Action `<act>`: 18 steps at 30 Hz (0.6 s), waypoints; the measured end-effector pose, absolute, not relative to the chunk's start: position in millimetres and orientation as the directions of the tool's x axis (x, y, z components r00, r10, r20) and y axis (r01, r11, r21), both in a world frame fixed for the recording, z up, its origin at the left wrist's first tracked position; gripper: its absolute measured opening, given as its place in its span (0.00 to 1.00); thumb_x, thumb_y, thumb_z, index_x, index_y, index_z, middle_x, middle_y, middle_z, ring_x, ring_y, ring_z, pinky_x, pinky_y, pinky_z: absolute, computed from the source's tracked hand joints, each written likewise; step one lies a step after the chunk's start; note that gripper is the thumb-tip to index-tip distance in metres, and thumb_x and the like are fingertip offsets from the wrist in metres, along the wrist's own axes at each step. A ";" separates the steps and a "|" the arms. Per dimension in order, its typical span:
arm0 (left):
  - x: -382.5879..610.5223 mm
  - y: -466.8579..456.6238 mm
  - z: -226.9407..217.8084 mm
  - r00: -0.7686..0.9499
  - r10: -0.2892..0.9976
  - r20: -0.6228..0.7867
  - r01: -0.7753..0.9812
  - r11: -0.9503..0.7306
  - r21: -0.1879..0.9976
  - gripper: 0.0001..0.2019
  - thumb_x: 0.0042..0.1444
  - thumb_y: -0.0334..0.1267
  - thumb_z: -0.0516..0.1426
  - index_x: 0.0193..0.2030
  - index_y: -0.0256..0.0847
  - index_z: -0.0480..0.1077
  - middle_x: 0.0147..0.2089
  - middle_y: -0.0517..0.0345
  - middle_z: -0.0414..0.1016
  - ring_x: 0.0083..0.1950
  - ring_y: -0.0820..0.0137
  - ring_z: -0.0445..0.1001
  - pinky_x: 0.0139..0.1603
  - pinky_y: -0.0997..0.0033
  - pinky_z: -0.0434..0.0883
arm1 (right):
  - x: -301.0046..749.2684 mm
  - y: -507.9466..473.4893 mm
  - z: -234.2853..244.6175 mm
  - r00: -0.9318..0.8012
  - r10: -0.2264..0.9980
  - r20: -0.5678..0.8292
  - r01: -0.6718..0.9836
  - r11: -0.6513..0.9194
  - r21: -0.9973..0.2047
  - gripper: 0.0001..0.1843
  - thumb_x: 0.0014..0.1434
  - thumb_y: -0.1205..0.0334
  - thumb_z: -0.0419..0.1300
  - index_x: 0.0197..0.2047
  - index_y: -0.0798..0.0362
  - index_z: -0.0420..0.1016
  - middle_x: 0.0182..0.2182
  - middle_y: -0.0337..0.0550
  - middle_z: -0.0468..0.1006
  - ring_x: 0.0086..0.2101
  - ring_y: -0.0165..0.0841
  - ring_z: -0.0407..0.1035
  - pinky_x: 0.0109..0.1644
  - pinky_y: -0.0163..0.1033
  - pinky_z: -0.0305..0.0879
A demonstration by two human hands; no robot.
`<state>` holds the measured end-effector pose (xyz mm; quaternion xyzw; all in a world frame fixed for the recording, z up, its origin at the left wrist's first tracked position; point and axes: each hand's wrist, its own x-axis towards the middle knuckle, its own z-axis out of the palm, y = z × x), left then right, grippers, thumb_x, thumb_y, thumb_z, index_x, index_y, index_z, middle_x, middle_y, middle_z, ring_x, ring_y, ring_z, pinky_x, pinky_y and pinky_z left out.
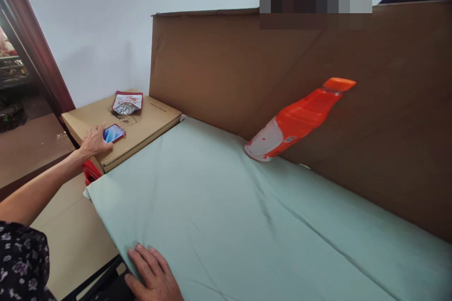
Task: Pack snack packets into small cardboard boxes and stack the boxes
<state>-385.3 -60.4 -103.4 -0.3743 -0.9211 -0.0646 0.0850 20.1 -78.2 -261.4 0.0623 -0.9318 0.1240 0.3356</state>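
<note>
My left hand reaches out to the far left and rests on a flat cardboard box, its fingers touching a blue phone that lies on the box. My right hand lies flat, fingers stretched out, on the near edge of a pale green cloth that covers a table. An orange and white bottle leans tilted against a tall cardboard sheet at the back of the cloth.
A red and silver foil pouch lies on the box beyond the phone. Something red shows under the box. A dark wooden door frame stands at the left. Tan floor lies below the table's left edge.
</note>
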 end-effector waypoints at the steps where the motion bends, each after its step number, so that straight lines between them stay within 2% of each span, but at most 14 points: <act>1: -387.5 -59.1 -103.4 -0.715 0.673 0.188 0.693 0.718 0.067 0.22 0.68 0.46 0.63 0.65 0.41 0.70 0.66 0.45 0.71 0.64 0.52 0.74 0.63 0.42 0.75 | 20.1 -77.9 -260.1 -0.757 -0.027 0.653 -0.199 0.961 -0.191 0.17 0.65 0.45 0.62 0.48 0.47 0.80 0.62 0.47 0.80 0.64 0.42 0.67 0.65 0.46 0.66; 4: -394.9 -54.7 -102.7 -0.735 0.661 0.150 0.676 0.731 0.095 0.22 0.68 0.46 0.63 0.65 0.41 0.70 0.67 0.45 0.71 0.64 0.52 0.74 0.63 0.41 0.75 | 20.0 -77.3 -259.0 -0.754 -0.018 0.656 -0.195 0.961 -0.198 0.16 0.65 0.45 0.62 0.48 0.47 0.80 0.62 0.46 0.79 0.65 0.41 0.66 0.66 0.45 0.65; 10: -409.0 -43.8 -102.2 -0.753 0.639 0.155 0.656 0.748 0.103 0.21 0.68 0.46 0.63 0.64 0.40 0.70 0.65 0.46 0.72 0.62 0.54 0.76 0.61 0.44 0.77 | 20.6 -79.3 -271.3 -0.824 -0.077 0.561 -0.213 0.960 -0.182 0.20 0.63 0.44 0.64 0.51 0.49 0.80 0.65 0.50 0.76 0.65 0.45 0.67 0.65 0.50 0.67; 13: -415.7 -41.8 -101.4 -0.753 0.625 0.204 0.651 0.752 0.098 0.21 0.69 0.46 0.63 0.63 0.40 0.71 0.63 0.46 0.74 0.59 0.55 0.77 0.58 0.46 0.78 | 18.3 -79.1 -273.0 -0.824 -0.075 0.562 -0.222 0.955 -0.197 0.21 0.62 0.43 0.65 0.50 0.48 0.80 0.65 0.50 0.77 0.64 0.45 0.68 0.64 0.50 0.69; 15: -414.8 -42.6 -97.2 -0.737 0.627 0.253 0.663 0.743 0.090 0.21 0.69 0.47 0.63 0.63 0.40 0.71 0.62 0.47 0.74 0.58 0.56 0.77 0.58 0.47 0.78 | 15.4 -77.2 -266.2 -0.856 -0.092 0.509 -0.223 0.953 -0.203 0.22 0.62 0.42 0.65 0.51 0.48 0.81 0.65 0.49 0.76 0.64 0.45 0.68 0.64 0.51 0.69; 18: -392.3 -43.1 -85.9 -0.653 0.675 0.343 0.737 0.670 0.085 0.24 0.68 0.50 0.63 0.65 0.40 0.69 0.65 0.45 0.72 0.63 0.52 0.75 0.63 0.41 0.74 | 13.2 -73.4 -239.3 -0.906 -0.098 0.411 -0.190 0.964 -0.189 0.23 0.64 0.39 0.64 0.52 0.47 0.81 0.66 0.47 0.76 0.64 0.43 0.68 0.65 0.48 0.68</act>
